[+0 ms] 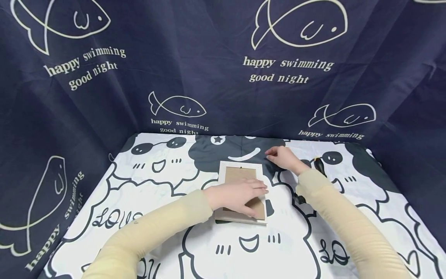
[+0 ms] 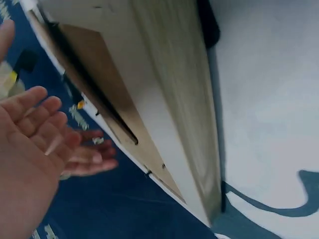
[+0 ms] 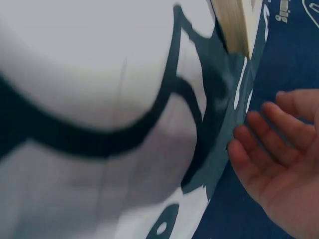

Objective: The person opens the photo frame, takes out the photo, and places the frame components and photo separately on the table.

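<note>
A picture frame lies back up on the patterned cloth, with white edges and a brown backing board. Across the middle of that board stretches my left hand, its fingers reaching the right edge and its thumb lower down. The left wrist view shows the frame's pale wooden side and small dark tabs near the backing's edge. My right hand hovers beyond the frame's upper right corner, fingers loosely bent. From the right wrist, this hand shows its palm, with nothing visible in it.
A black-handled object with a bit of yellow lies to the right, partly hidden behind the right forearm. Another dark piece shows beside that sleeve. Dark blue curtains printed with fish hang at the back and both sides.
</note>
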Available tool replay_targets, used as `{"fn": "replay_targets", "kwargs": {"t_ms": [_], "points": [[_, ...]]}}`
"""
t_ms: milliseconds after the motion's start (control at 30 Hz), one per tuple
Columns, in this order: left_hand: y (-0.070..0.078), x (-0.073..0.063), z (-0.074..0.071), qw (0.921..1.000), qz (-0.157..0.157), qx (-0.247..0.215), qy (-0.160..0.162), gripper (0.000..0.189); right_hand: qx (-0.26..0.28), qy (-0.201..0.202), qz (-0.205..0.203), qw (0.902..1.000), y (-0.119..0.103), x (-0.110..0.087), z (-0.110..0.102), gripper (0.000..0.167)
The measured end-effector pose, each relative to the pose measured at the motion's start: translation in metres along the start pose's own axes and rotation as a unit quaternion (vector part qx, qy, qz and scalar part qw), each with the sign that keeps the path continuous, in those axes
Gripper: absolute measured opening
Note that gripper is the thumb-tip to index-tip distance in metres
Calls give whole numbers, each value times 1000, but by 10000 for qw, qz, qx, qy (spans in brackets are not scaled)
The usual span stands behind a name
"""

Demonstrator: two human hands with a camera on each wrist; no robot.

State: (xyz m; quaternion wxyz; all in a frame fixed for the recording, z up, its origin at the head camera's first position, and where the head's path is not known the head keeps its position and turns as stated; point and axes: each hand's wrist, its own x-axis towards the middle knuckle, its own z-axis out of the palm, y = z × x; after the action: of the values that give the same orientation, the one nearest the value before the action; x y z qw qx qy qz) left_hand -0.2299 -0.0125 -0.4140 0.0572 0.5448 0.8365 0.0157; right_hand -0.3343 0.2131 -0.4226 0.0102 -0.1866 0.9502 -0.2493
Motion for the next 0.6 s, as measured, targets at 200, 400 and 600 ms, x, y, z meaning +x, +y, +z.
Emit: {"fn": "replay_targets", "kwargs": {"t_ms": [200,400,600], "points": [[8,11,7,9951,429,743,-484,88,98,-488,-32,9988,-12,3,15,23],[9,11,15,9894,531,1136,-732,90,87,-831,228,9962,-16,6,24,23],[7,11,20,9899,582,1137,-619,84,115,-885,403,9952,-19,7,26,20]]}}
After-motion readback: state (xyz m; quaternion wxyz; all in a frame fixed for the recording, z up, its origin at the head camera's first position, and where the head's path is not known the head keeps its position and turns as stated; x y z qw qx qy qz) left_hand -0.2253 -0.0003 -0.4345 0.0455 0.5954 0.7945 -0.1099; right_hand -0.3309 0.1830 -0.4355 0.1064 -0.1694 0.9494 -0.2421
